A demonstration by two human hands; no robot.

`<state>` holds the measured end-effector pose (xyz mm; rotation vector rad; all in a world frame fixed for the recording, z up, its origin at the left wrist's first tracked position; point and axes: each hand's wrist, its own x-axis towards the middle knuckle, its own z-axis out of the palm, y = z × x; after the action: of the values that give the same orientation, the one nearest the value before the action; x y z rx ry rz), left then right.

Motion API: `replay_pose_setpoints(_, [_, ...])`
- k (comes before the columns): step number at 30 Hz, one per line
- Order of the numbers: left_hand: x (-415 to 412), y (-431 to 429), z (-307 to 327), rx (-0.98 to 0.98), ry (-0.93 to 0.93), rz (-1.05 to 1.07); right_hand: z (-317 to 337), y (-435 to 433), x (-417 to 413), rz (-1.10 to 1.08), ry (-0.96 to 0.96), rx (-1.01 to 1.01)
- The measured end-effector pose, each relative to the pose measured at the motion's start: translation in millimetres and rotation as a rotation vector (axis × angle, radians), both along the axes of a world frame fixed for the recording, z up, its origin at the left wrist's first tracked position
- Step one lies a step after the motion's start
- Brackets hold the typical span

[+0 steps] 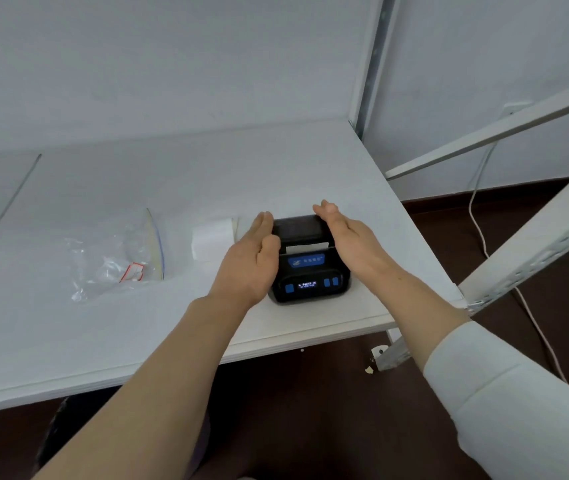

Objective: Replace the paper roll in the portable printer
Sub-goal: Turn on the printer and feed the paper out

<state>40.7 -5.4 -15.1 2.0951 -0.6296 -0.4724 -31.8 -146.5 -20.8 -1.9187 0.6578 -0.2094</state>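
While the printer (pixel 308 271) sits on the bench (pixel 103 341), your left hand (pixel 252 263) and right hand (pixel 350 237) flank it, fingers straight. A roll (pixel 212 239) lies just left.

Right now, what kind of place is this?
Probably a plain workroom or storeroom: a portable printer on a white table, a perforated metal rack frame beside it, a cable trailing on the floor.
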Motion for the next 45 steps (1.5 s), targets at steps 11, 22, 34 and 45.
replay_pose_setpoints(11, [-50, 13, -9, -0.366, 0.430, 0.304, 0, 34, -57, -0.275, -0.164, 0.626])
replay_pose_setpoints(22, [-52, 11, -17, -0.414, 0.486, 0.372, -13, 37, -57, -0.231, -0.193, 0.589])
replay_pose_setpoints(34, [-48, 12, -18, -0.444, 0.492, 0.366, -19, 31, -58, -0.142, -0.364, 0.492])
replay_pose_setpoints(45, [-43, 11, -20, -0.434, 0.484, 0.357, -22, 32, -57, -0.134, -0.374, 0.397])
